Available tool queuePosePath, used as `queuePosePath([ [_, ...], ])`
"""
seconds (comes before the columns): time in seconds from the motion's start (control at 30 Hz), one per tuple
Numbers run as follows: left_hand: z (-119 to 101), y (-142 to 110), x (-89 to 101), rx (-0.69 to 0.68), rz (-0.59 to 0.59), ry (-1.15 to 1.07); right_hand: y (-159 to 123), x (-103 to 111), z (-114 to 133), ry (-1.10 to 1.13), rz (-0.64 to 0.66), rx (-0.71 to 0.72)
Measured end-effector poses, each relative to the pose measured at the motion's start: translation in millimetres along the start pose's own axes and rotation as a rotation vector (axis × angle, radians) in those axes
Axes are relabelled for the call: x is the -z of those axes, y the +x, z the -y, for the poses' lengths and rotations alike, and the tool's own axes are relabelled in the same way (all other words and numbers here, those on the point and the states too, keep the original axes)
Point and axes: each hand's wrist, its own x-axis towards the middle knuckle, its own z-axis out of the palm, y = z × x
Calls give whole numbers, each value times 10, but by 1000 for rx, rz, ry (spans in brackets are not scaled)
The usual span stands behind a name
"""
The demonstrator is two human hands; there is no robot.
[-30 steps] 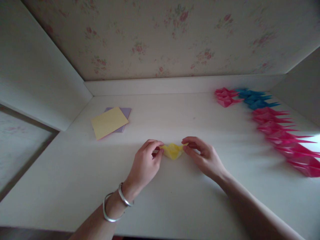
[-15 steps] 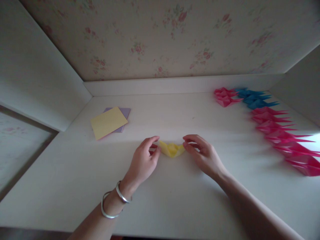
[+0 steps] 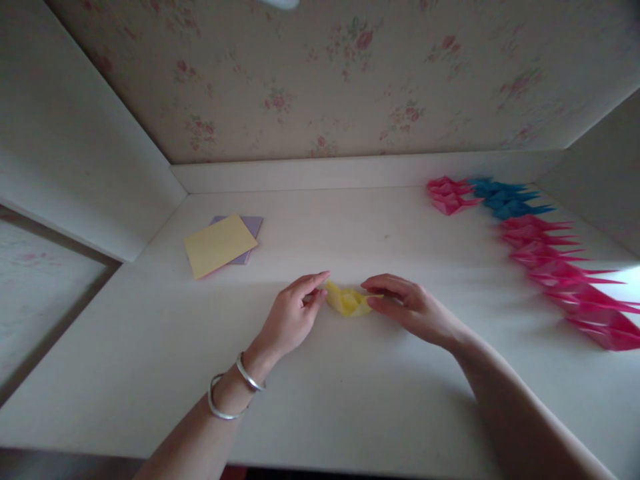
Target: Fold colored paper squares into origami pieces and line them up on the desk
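Note:
A small yellow folded-paper piece (image 3: 349, 304), with a hollow middle and a point at each end, rests on the white tabletop. My left hand (image 3: 293, 317) comes in from the left, its thumb and fingers around the left point. Two silver bangles (image 3: 250, 373) circle that wrist. On the other side, my right hand (image 3: 407, 307) has the right point between thumb and fingers. The fingers partly cover both ends of the paper.
Yellow and purple paper sheets (image 3: 220, 245) lie stacked at the left on the table (image 3: 320, 400). Along the right stand several pink folded-paper figures (image 3: 547, 273) and blue ones (image 3: 507, 200), with long points. A flowered wall (image 3: 320, 87) rises behind.
My hands and the yellow folded paper have shifted slightly to the right. My right fingers now reach further over the right point.

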Motion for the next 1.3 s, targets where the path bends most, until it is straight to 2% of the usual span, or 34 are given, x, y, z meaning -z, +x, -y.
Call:
queuePosePath([
  [0.23,-29,19,0,108,8,-41,-9,-11,-97,20,71,-114],
  [0.53,-33,28,17,213,-21,-164,6,-11,-115,147,-18,-176],
  [0.63,-42,31,23,248,-30,-211,18,-14,-121,170,-56,-172],
  [1.03,-102,47,28,309,-53,-318,-36,-41,-162,128,-66,-96],
  [1.1,-93,58,34,331,-60,-321,-36,50,-172,100,-114,-102],
  [1.17,-81,68,37,351,-76,-328,-31,227,-196,51,-171,-101],
  [1.3,-52,84,31,363,-44,-322,0,798,-320,-117,-329,-77],
])
